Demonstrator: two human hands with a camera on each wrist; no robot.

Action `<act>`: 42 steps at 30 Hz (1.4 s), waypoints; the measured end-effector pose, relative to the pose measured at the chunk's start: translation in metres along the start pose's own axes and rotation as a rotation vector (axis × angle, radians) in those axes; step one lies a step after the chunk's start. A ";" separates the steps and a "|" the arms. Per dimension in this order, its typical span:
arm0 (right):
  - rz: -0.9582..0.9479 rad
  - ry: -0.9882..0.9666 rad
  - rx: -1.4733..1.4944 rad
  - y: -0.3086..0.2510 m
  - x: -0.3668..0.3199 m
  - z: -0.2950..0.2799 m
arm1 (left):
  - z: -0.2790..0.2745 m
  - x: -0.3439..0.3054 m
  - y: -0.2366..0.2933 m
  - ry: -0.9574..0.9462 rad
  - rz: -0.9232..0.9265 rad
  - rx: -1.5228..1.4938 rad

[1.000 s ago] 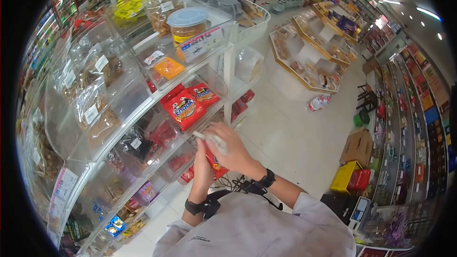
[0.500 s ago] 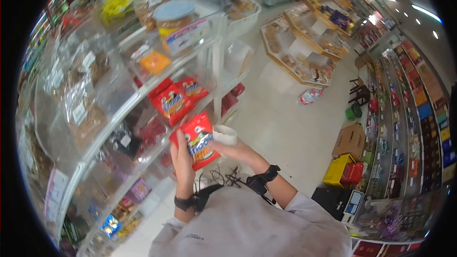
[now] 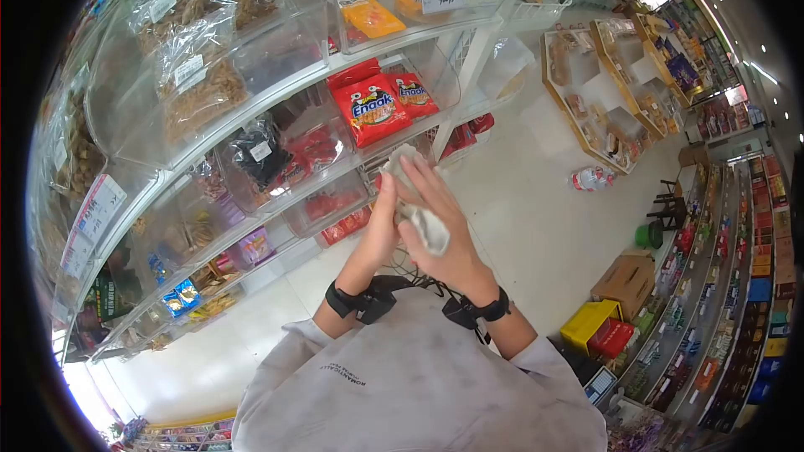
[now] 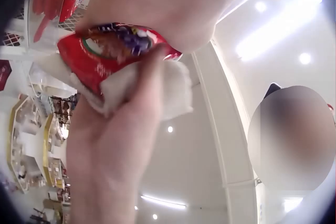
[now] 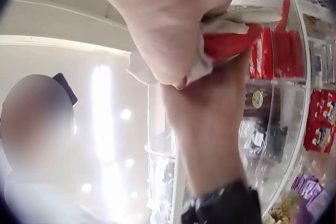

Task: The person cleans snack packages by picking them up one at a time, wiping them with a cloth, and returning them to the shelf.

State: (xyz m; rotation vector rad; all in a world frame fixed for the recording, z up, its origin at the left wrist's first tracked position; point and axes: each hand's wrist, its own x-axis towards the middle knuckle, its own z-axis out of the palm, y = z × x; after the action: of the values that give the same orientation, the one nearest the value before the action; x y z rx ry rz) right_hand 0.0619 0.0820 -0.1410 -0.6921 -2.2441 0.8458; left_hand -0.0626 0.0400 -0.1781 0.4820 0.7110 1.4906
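In the head view my left hand (image 3: 378,226) and right hand (image 3: 448,230) are brought together in front of the shelf. Between the palms is a red snack packet (image 4: 84,66), seen in the left wrist view and mostly hidden from above. My left hand holds the packet from its side. A white cloth (image 3: 431,233) is gripped in my right hand, its thumb over it, and the cloth lies against the packet. Part of the cloth (image 5: 140,69) sticks out past the right hand in the right wrist view.
Red Enaak packets (image 3: 373,109) stand in a clear shelf bin just beyond the hands. Bagged dried goods (image 3: 201,100) fill the bins at left. A wooden display stand (image 3: 586,109), a wrapped bottle pack (image 3: 591,177) and a yellow crate (image 3: 591,326) are to the right.
The packet, face up in my left hand half a second ago, is now covered between both hands with the cloth. The head view has shifted, so the shelf sits farther right.
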 end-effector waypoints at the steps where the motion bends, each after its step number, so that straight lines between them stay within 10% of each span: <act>1: -0.006 -0.014 0.006 0.004 0.003 -0.003 | -0.002 -0.001 -0.001 0.006 -0.048 0.001; 7: 0.342 0.083 0.453 0.020 0.007 0.013 | 0.000 0.000 -0.014 0.209 -0.013 -0.250; 11: -0.041 -0.079 0.000 -0.008 -0.006 0.025 | -0.039 0.007 -0.023 0.424 0.124 -0.405; 12: -0.081 -0.146 -0.047 -0.016 -0.009 0.025 | -0.047 0.002 -0.009 0.011 0.130 -0.644; 14: -0.128 -0.194 -0.103 -0.015 -0.010 0.021 | -0.033 0.000 -0.006 0.220 0.096 -0.571; 17: 0.109 0.130 0.017 0.011 -0.003 0.022 | -0.017 -0.001 -0.008 0.307 0.135 -0.476; 20: 0.685 -0.084 0.707 0.020 0.003 -0.004 | -0.002 -0.014 0.010 0.259 0.118 -0.391; 30: 0.431 0.146 0.289 0.054 -0.017 0.000 | -0.021 -0.007 -0.002 0.235 0.153 0.246; 33: -0.093 -0.016 -0.133 0.008 -0.012 0.021 | -0.007 -0.013 0.005 0.237 0.037 0.155; 42: -0.067 -0.238 -0.259 -0.016 0.026 0.017 | -0.027 -0.012 0.016 0.252 -0.059 0.015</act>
State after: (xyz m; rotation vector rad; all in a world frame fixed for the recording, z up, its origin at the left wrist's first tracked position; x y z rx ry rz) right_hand 0.0284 0.0820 -0.1302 -0.6552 -2.6076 0.6387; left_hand -0.0924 0.0258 -0.1845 0.2838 0.9264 1.5061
